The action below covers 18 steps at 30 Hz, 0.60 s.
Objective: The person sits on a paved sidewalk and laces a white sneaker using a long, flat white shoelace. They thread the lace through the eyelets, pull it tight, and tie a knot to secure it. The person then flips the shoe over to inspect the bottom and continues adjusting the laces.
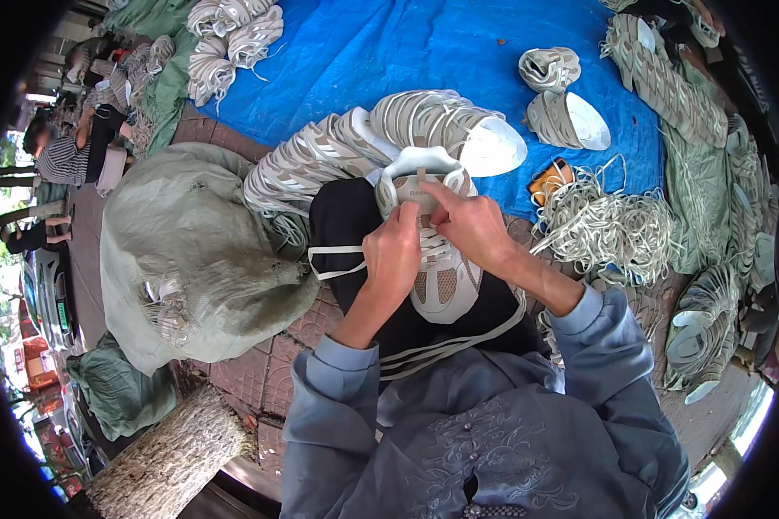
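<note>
In the lap, on black cloth [336, 212], a beige and white shoe [446, 292], toe toward the body and collar away, tongue [416, 194] standing up between the hands. Left hand [393, 246]: curled nearly closed, knuckles up, fingertips down at the lacing on the shoe's left side; impossible to tell from here whether pinching a lace. Right hand [474, 227]: partly spread, index stretched across the tongue, thumb bent and parted from it (grip of the folded fingers beneath, hidden). Beside the left hand, a loop of flat white lace [336, 250], sticking out over the black cloth; below the shoe, longer pale laces [459, 348], trailing across the lap. Around the wrists, blue-grey sleeves [331, 394].

Just beyond the shoe, a curved row of nested uppers [307, 156], partly on a blue tarp [346, 52]. To the right, a tangled heap of laces [610, 233] with an orange-brown object [549, 178] against it, and farther off two small clusters of uppers [556, 117]. To the left, a bulging grey-green sack [203, 251] on reddish paving [273, 368]; well apart, a seated person in stripes [63, 160].
</note>
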Motion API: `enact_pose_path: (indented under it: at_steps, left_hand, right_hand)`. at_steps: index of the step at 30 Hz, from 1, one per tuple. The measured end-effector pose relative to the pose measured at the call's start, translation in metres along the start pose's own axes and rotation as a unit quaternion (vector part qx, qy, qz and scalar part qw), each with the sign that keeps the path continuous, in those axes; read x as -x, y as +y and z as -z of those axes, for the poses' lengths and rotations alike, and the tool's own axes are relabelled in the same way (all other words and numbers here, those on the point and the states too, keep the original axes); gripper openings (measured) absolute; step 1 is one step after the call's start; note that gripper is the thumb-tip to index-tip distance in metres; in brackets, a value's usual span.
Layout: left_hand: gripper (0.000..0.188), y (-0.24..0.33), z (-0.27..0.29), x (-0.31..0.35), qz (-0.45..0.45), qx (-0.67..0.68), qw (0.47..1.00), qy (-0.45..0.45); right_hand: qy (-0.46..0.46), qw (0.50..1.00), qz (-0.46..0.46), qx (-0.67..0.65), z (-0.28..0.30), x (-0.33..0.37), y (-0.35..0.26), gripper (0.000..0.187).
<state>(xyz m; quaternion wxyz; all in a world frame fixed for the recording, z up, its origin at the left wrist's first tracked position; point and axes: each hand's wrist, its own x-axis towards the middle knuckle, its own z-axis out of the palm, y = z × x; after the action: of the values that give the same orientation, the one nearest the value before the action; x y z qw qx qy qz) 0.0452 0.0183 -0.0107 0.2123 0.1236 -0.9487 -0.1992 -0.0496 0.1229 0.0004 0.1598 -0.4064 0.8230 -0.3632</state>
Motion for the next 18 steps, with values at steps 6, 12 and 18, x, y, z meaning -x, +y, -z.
enact_pose_path:
  at_steps: [6,12,18]
  left_hand:
    - [0.027,0.007,-0.004,0.003,-0.021,-0.009,1.0,0.015]
    - [0.024,0.011,-0.014,0.009,0.009,0.036,0.999,0.036]
    - [0.022,0.01,-0.002,0.016,0.062,0.119,0.99,0.034]
  right_hand:
    - [-0.059,0.983,-0.08,-0.154,0.005,-0.003,-0.001,0.055]
    - [-0.149,0.933,-0.138,-0.297,0.018,-0.006,0.005,0.055]
    - [-0.043,0.998,0.035,-0.011,0.01,-0.005,0.007,0.05]
